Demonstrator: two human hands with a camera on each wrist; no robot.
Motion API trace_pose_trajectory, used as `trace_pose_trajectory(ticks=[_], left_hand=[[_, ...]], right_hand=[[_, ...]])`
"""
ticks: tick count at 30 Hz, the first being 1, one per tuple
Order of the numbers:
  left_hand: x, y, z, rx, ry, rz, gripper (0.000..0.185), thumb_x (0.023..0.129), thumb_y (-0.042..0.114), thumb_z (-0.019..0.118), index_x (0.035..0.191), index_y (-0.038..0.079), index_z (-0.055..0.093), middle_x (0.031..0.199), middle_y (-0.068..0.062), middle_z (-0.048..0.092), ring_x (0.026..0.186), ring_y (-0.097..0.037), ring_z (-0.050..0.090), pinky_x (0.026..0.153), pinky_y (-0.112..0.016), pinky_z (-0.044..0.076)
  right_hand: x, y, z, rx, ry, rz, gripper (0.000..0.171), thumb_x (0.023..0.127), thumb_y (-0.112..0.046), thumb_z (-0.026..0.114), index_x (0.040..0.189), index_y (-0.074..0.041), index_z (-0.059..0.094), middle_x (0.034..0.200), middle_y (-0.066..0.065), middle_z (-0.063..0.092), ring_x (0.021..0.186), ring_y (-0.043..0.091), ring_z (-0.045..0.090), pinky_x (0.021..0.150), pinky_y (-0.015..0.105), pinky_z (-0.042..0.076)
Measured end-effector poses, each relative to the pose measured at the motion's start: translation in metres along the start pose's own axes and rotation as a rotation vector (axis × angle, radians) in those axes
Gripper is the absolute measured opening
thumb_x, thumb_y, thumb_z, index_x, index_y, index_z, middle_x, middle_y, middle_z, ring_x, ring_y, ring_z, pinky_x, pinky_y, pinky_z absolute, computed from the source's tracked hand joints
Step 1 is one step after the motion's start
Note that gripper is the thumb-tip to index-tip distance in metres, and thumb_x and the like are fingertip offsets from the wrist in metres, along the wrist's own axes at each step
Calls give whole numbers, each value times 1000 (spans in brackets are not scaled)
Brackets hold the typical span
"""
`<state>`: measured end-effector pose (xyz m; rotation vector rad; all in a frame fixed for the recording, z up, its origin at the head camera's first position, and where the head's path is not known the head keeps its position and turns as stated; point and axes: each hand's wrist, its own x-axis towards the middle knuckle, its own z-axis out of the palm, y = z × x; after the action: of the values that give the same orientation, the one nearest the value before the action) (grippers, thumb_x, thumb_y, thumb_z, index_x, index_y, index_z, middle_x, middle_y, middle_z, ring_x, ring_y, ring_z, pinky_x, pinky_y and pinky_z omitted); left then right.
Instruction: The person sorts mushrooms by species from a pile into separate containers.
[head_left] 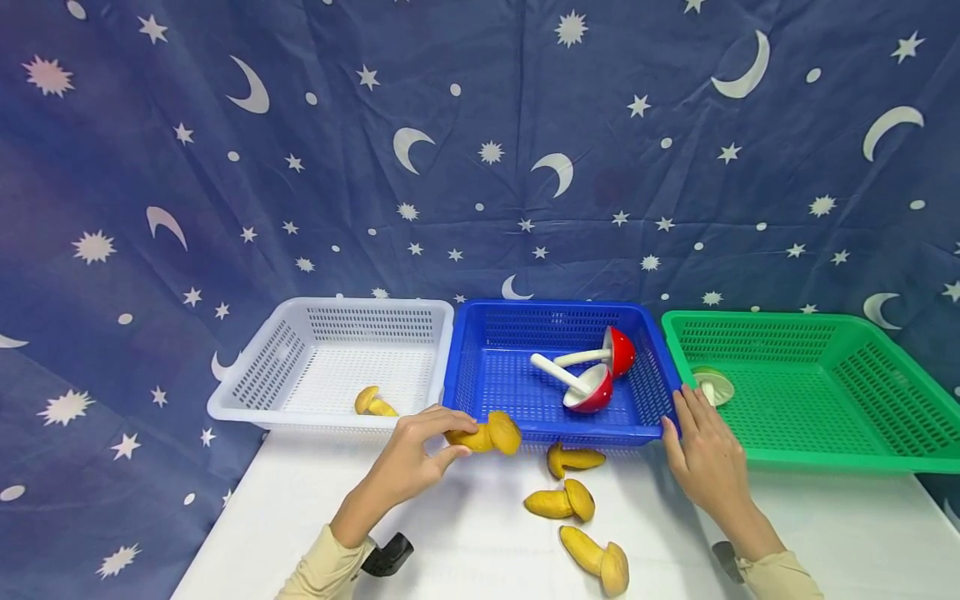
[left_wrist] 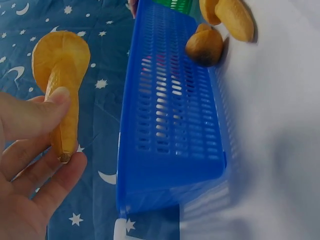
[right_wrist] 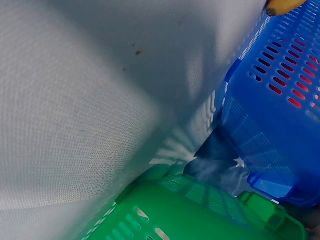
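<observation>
My left hand [head_left: 415, 452] pinches a yellow toy mushroom [left_wrist: 65, 75] by its stem, thumb on one side and fingertips on the other, cap outward. In the head view this mushroom overlaps the front left corner of the blue basket [head_left: 525, 433]. My right hand [head_left: 705, 450] lies with extended fingers at the adjoining rims of the blue basket and the green basket [head_left: 862, 458], holding nothing. Several more yellow mushrooms [head_left: 558, 503] lie on the white table in front of the blue basket. Two red-capped mushrooms [head_left: 592, 392] with white stems are inside it.
At the left stands a white basket [head_left: 247, 408] with one yellow mushroom [head_left: 372, 402] inside. A pale green mushroom [head_left: 714, 387] sits in the left side of the green basket. Behind the row hangs a blue curtain [head_left: 480, 183] with moons and stars.
</observation>
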<state>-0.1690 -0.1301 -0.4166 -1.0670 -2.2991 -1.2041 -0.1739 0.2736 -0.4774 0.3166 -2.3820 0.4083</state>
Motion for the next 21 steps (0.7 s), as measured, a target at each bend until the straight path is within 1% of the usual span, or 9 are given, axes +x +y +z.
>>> trace_pose_trajectory(ticks=[3,4,9,13,16,20,21], left_hand=[[1,-2,-5,17,29,-13,31,72,1,79,101,10,71,101,2,69,87,-11,63,78,-24,53],[1,-3,-6,23,39,-15,31,72,1,80,100,10,71,101,1,69,85,-11,63,75,-24,53],[4,-7,-13,43,89,-25,34,68,-5,80,98,7,71,98,-2,70,79,-12,63,69,-24,54],[7,-10,-19,49,134,-51,35,66,-9,80,96,6,71,97,-3,70,79,-13,63,68,-25,54],[8,-13,-25,56,168,-87,36,65,-9,81,96,7,72,97,-1,70,80,-13,63,68,-25,55],[8,-17,-31,90,204,-128,37,64,-7,82,96,8,72,96,1,71,79,-12,65,67,-25,54],[8,-18,-32,95,211,-135,37,64,-7,82,96,8,72,95,0,71,78,-13,65,67,-25,54]], right_hand=[[0,0,0,-1,-1,-1,48,94,-26,50,126,10,53,132,26,50,123,44,45,98,57,39],[0,0,0,-1,-1,-1,48,94,-26,50,126,10,53,132,26,50,123,44,45,101,55,38],[0,0,0,-1,-2,0,48,94,-26,50,126,10,53,132,26,50,124,44,44,104,52,36],[-1,0,-1,2,-4,6,48,94,-26,50,127,10,53,133,26,50,124,44,44,108,47,31],[0,-1,-1,5,-2,7,48,94,-25,50,127,10,53,133,26,50,124,44,44,112,42,27],[0,-2,-1,3,-5,10,48,94,-25,50,127,10,53,133,26,50,125,43,43,112,41,26],[0,-2,-1,1,-4,9,48,94,-25,50,127,10,53,133,26,50,125,43,43,111,43,28]])
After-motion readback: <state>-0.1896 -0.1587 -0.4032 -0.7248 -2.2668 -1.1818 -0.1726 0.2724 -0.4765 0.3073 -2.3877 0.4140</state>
